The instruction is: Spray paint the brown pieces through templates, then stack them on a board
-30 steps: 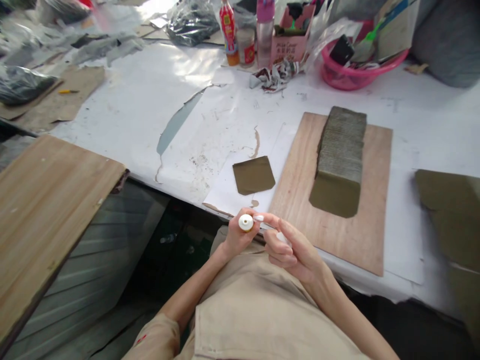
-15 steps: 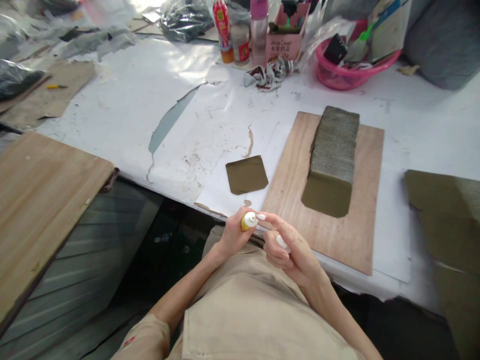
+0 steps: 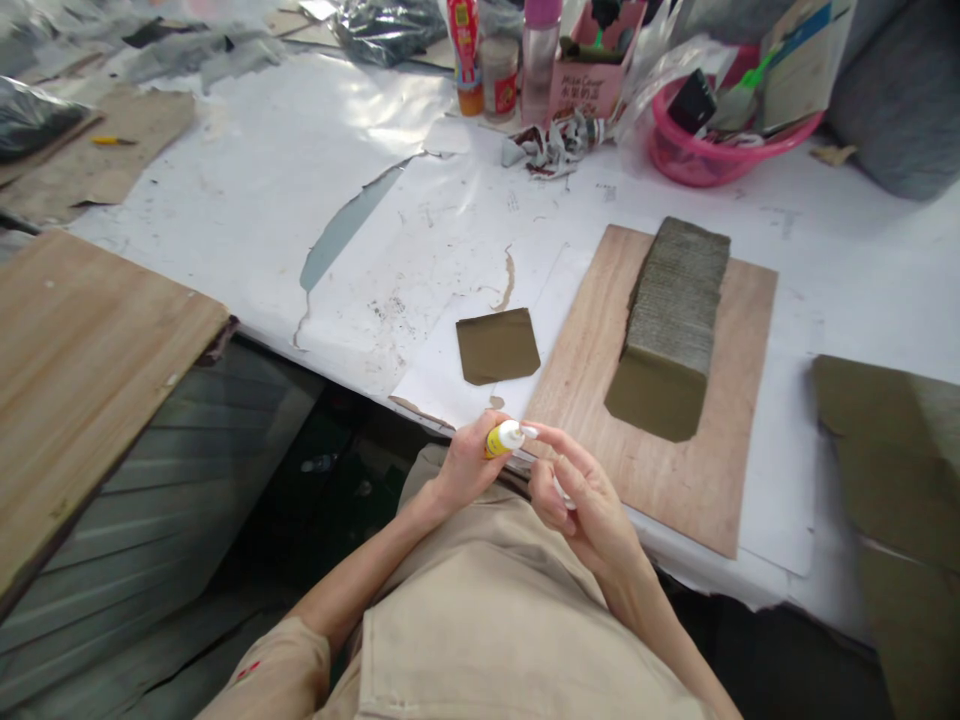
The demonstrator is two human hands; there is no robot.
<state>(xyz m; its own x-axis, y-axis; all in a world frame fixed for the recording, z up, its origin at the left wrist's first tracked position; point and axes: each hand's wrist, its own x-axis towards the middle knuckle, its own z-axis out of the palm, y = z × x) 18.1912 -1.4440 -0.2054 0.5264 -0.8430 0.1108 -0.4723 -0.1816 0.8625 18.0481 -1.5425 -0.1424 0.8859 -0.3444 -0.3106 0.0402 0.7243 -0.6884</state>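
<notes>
My left hand (image 3: 471, 462) is closed around a small yellow-and-white squeeze bottle (image 3: 504, 438), its white nozzle pointing right. My right hand (image 3: 574, 488) meets it from the right. The index finger is stretched to the nozzle, and something white covers its tip. A small white piece (image 3: 564, 492) shows between the curled fingers of that hand; its kind is unclear. Just beyond the hands, a brown-olive square sheet (image 3: 498, 346) with cut corners lies on the white-covered table. To the right, a tall stack of similar sheets (image 3: 667, 330) lies along a wooden board (image 3: 585, 350).
Larger olive sheets (image 3: 885, 450) lie at the right edge. A pink basket (image 3: 720, 165) of tools, a pink box (image 3: 589, 92) and bottles (image 3: 541, 60) stand at the back near crumpled wrapping (image 3: 555, 146). Another wooden board (image 3: 97, 370) is at the left.
The bottle is tipped further to the right, showing more of its yellow side. The right index fingertip stays at the nozzle. The whole view has shifted slightly.
</notes>
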